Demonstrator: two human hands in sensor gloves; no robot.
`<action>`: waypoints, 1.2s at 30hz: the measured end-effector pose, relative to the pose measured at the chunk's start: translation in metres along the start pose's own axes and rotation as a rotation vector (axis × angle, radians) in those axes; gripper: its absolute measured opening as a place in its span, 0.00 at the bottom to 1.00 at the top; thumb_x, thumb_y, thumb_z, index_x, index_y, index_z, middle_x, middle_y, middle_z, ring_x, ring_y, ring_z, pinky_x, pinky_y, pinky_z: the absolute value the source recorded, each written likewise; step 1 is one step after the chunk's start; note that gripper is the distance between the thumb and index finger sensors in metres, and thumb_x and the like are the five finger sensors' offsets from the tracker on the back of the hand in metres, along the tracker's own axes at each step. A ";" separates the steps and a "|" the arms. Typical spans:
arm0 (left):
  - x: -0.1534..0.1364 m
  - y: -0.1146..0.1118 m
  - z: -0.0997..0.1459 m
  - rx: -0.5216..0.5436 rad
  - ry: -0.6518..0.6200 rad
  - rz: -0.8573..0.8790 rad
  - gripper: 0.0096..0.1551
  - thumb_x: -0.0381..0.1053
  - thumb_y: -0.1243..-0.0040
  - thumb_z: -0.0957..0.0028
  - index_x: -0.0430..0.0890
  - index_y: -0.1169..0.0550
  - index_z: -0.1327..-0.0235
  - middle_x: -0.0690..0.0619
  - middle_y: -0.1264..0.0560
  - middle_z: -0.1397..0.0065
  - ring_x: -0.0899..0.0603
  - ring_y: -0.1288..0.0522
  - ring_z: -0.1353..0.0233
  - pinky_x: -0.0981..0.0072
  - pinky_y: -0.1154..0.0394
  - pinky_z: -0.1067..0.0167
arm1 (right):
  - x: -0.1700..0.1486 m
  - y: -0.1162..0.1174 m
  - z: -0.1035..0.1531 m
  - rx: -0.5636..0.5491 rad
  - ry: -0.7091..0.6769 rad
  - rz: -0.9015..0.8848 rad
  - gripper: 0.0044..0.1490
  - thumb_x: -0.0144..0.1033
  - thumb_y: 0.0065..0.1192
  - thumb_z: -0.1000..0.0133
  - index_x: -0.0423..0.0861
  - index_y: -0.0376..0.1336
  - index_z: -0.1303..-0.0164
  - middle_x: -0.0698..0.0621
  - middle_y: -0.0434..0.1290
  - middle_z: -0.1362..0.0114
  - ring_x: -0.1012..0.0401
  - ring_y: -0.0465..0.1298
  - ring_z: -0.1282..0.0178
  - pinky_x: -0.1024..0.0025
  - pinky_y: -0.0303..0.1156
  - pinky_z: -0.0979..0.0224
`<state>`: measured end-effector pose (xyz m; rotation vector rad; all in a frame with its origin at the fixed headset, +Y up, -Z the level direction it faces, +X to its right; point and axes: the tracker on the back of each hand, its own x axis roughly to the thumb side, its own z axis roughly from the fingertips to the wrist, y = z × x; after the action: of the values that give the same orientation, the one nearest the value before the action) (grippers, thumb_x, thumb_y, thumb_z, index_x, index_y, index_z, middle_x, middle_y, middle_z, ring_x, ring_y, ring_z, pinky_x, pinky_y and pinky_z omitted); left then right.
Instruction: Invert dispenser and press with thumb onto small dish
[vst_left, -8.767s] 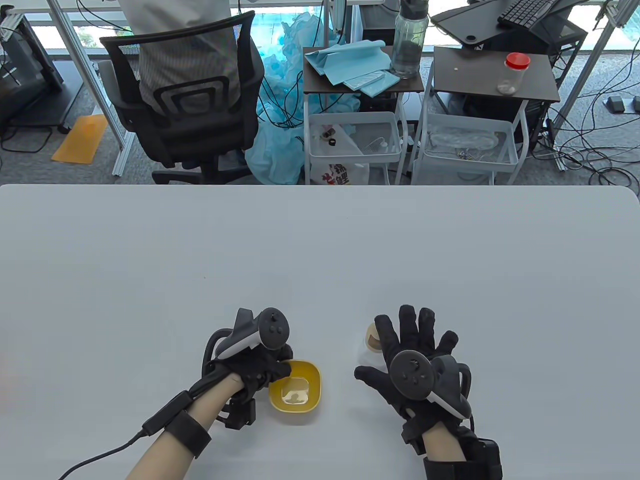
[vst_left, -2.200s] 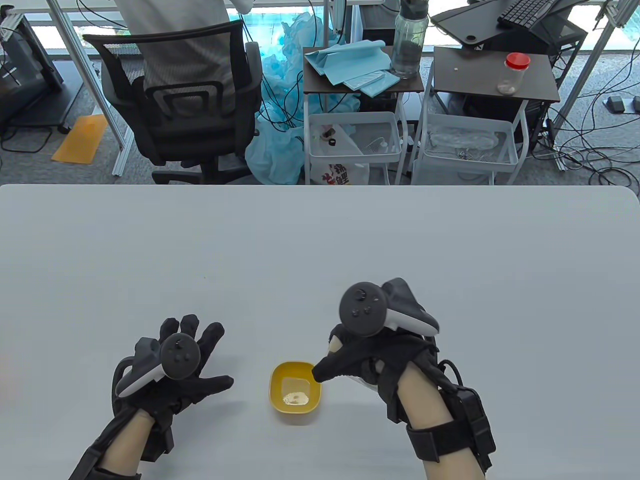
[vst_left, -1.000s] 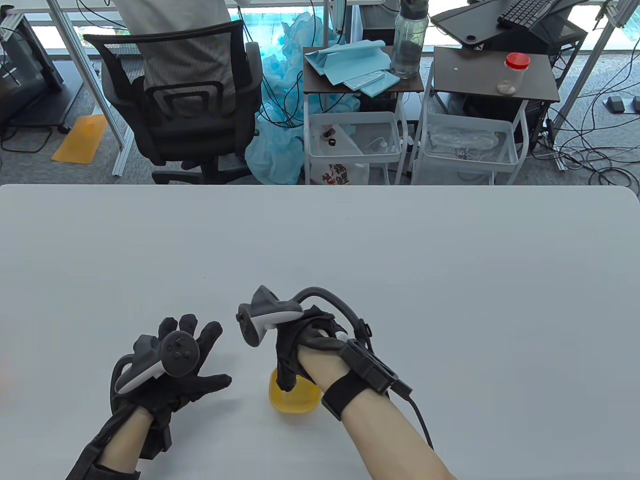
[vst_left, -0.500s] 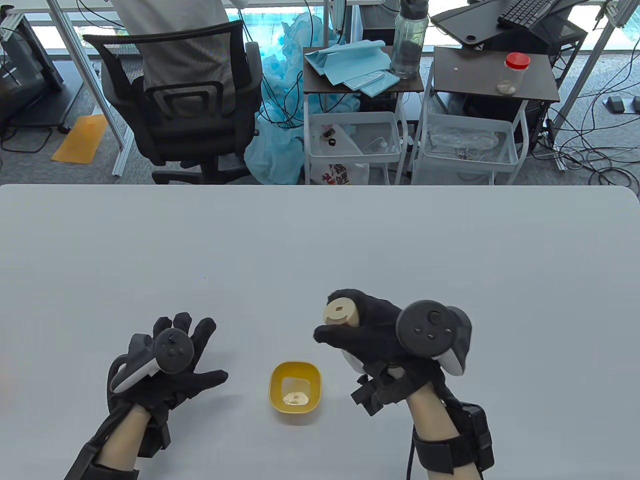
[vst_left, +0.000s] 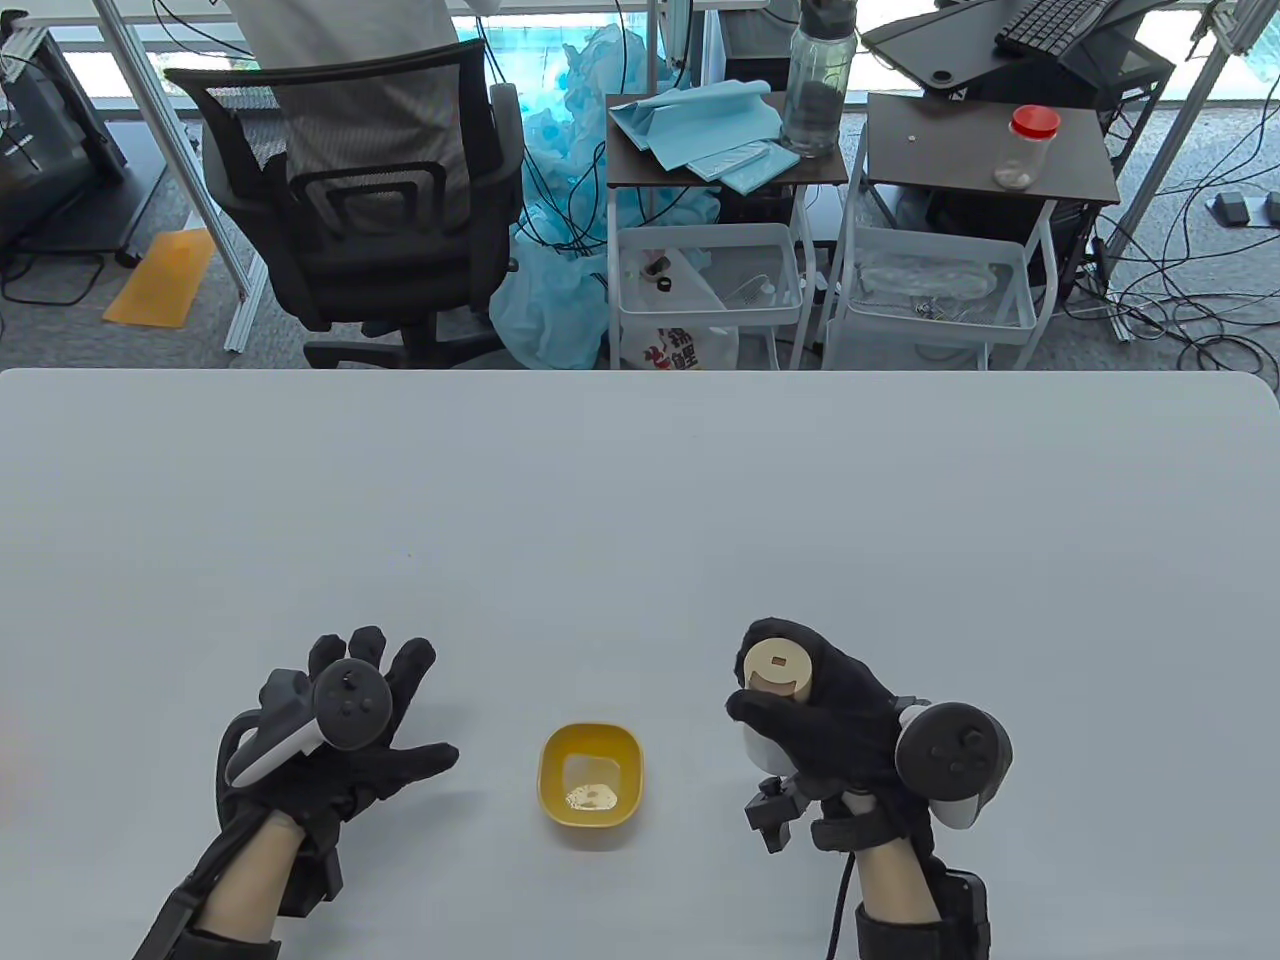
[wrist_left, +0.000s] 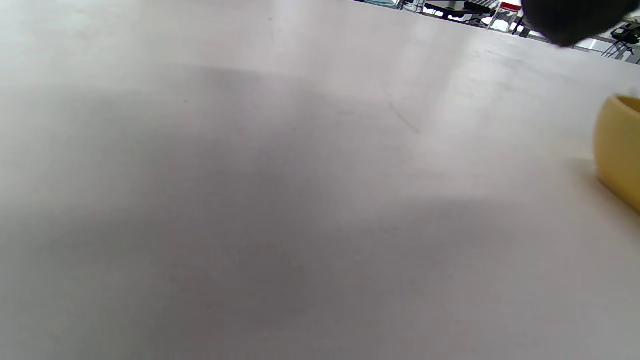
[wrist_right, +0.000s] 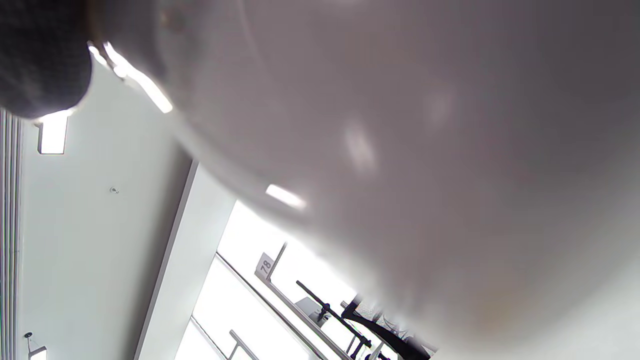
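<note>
Right hand holds the dispenser, to the right of the yellow dish

The right hand (vst_left: 835, 725) grips the dispenser (vst_left: 772, 672), its beige end facing up; the dish (vst_left: 590, 772), on the surface (vst_left: 640, 480), holds a little pale substance; the left hand (vst_left: 340, 735) rests flat, fingers (vst_left: 365, 650) spread.

Left hand (vst_left: 340, 745) lies splayed; right hand (vst_left: 825, 725) is curled closed.
</note>
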<state>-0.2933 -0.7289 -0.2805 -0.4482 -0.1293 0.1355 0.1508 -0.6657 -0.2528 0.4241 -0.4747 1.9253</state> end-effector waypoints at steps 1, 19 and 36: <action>0.000 0.000 0.000 0.003 0.000 -0.001 0.59 0.86 0.50 0.51 0.70 0.69 0.25 0.51 0.74 0.14 0.27 0.73 0.14 0.13 0.64 0.31 | -0.002 0.000 0.001 -0.012 -0.001 0.002 0.51 0.78 0.64 0.55 0.46 0.69 0.38 0.45 0.80 0.44 0.48 0.83 0.50 0.46 0.77 0.43; 0.004 -0.003 0.001 -0.003 -0.031 -0.003 0.59 0.86 0.50 0.51 0.70 0.69 0.25 0.51 0.74 0.14 0.28 0.74 0.14 0.13 0.64 0.31 | 0.058 0.022 -0.054 0.514 0.137 0.370 0.52 0.75 0.66 0.55 0.41 0.70 0.38 0.41 0.80 0.45 0.45 0.83 0.51 0.43 0.76 0.45; 0.002 -0.001 0.003 -0.013 -0.011 -0.007 0.59 0.86 0.50 0.51 0.70 0.69 0.25 0.51 0.74 0.14 0.28 0.73 0.14 0.13 0.63 0.31 | 0.084 0.200 -0.086 1.429 0.328 1.368 0.56 0.74 0.69 0.59 0.35 0.71 0.41 0.38 0.81 0.47 0.42 0.84 0.53 0.41 0.77 0.46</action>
<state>-0.2915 -0.7277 -0.2772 -0.4598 -0.1426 0.1307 -0.0719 -0.6287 -0.3110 0.7116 1.3202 3.3432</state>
